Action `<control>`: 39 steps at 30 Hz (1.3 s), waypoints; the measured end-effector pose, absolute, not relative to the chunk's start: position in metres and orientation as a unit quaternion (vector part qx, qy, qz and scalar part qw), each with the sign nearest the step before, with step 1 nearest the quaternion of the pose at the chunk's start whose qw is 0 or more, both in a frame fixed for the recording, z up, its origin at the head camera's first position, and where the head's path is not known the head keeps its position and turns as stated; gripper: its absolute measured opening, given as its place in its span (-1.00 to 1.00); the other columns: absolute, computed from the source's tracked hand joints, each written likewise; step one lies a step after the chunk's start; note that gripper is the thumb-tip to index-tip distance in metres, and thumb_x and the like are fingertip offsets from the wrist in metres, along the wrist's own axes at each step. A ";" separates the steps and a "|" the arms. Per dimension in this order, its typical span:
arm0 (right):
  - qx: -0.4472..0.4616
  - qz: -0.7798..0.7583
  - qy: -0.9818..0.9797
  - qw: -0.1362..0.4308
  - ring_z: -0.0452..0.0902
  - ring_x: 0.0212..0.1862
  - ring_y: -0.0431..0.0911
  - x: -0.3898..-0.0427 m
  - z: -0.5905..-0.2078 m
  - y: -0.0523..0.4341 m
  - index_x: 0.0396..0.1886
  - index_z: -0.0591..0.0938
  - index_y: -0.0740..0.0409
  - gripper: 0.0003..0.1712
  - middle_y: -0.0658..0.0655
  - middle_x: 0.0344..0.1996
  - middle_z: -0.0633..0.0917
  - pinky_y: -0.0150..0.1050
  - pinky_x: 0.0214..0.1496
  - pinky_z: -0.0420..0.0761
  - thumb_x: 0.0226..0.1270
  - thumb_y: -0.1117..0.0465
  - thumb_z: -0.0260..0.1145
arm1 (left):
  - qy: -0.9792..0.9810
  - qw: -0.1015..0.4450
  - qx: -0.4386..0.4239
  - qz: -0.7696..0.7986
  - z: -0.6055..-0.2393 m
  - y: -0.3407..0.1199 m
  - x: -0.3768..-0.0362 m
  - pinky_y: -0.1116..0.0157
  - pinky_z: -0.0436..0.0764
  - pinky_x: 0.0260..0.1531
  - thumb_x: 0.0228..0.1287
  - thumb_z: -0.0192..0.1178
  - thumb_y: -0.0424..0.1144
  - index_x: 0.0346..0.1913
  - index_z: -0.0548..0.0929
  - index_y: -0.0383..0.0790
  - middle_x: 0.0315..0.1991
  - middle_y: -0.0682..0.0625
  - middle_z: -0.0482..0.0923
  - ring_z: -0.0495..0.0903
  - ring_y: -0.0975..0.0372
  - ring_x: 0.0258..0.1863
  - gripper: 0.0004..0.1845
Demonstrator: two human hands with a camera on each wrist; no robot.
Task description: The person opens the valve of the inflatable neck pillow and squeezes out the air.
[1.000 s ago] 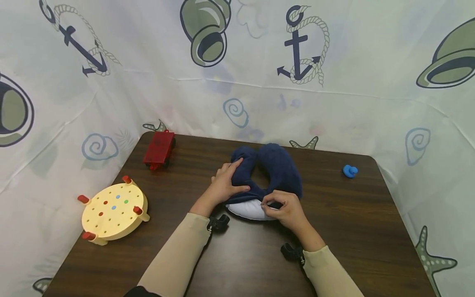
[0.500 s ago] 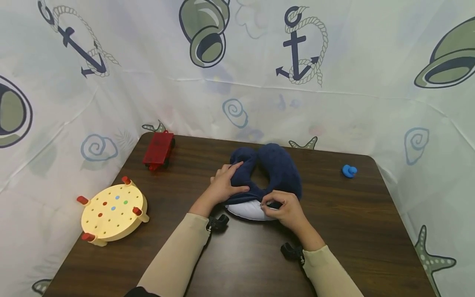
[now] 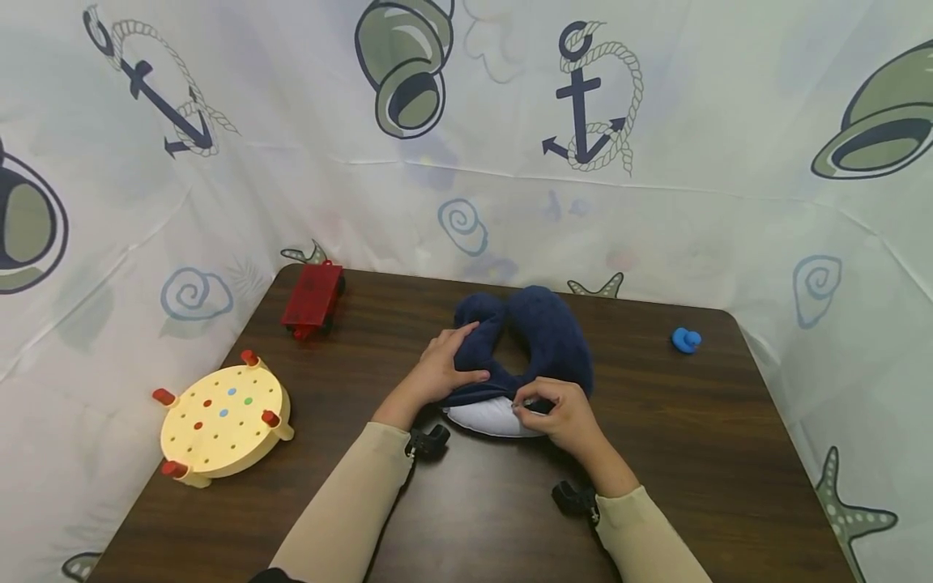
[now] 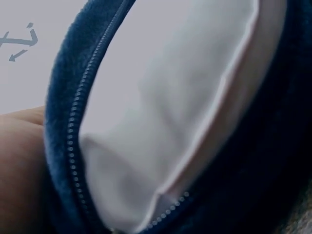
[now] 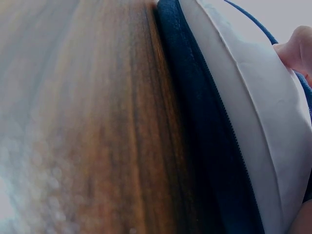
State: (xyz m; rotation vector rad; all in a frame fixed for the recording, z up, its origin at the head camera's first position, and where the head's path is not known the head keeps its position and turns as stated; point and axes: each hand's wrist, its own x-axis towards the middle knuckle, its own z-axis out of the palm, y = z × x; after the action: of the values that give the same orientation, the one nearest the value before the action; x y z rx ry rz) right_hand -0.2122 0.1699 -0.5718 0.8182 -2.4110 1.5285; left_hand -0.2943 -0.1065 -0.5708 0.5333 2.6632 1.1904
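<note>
Neck pillow (image 3: pixel 543 340), navy cover: laid at the middle of the brown table (image 3: pixel 700 453), curved into a U with its two ends toward the far edge. At its near side the cover is unzipped, and a white inner cushion (image 3: pixel 488 414) is exposed; in the left wrist view the zipper teeth (image 4: pixel 75 141) are seen running along the open edge around the white filling.

Left hand (image 3: pixel 440 374): pressed on the pillow's left arm, thumb curled over the navy fabric, which is gripped.

Right hand (image 3: pixel 561 411): fingers closed in a pinch at the cover's near edge, beside the white cushion; what is pinched is too small to tell.

Red toy vehicle (image 3: pixel 312 296): well left of the pillow, at the far corner.

Yellow round peg board (image 3: pixel 222 414): left of the pillow, near the table edge.

Small blue object (image 3: pixel 686 340): well right of the pillow.
</note>
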 end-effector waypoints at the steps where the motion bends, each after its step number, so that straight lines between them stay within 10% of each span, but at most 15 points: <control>1: 0.275 0.512 -0.809 0.085 0.76 -0.17 -0.21 -0.212 -0.572 0.170 -0.26 0.85 -0.17 -0.73 -0.01 -0.32 0.85 -0.35 -0.01 0.71 0.23 0.35 0.62 | 0.895 0.091 0.179 0.399 -0.569 -0.107 -0.294 -0.34 0.32 0.53 0.31 0.55 0.19 0.76 0.16 0.24 0.63 -0.17 0.27 0.23 -0.18 0.62 0.07; 18: 0.276 0.526 -0.803 0.050 0.76 -0.18 -0.19 -0.212 -0.579 0.170 -0.25 0.86 -0.16 -0.75 -0.10 -0.32 0.84 -0.35 0.00 0.73 0.28 0.35 0.62 | 0.882 0.131 0.243 0.382 -0.576 -0.121 -0.302 -0.36 0.21 0.55 0.01 0.66 0.33 0.81 -0.05 0.15 0.69 -0.25 0.17 0.24 -0.25 0.59 0.43; 39: 0.272 0.533 -0.799 0.055 0.77 -0.17 -0.18 -0.213 -0.573 0.171 -0.24 0.86 -0.14 -0.76 -0.04 -0.31 0.84 -0.29 -0.01 0.76 0.28 0.35 0.61 | 0.918 0.115 0.198 0.323 -0.565 -0.105 -0.294 -0.25 0.25 0.26 0.10 0.66 0.26 0.74 0.20 0.31 0.47 -0.05 0.44 0.41 -0.03 0.39 0.19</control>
State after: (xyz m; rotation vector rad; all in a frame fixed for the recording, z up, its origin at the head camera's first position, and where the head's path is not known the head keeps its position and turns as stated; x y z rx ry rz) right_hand -0.2133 0.1712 -0.5732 0.8266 -2.4274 1.6184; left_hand -0.2944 -0.1047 -0.5653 0.5797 2.6900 0.9472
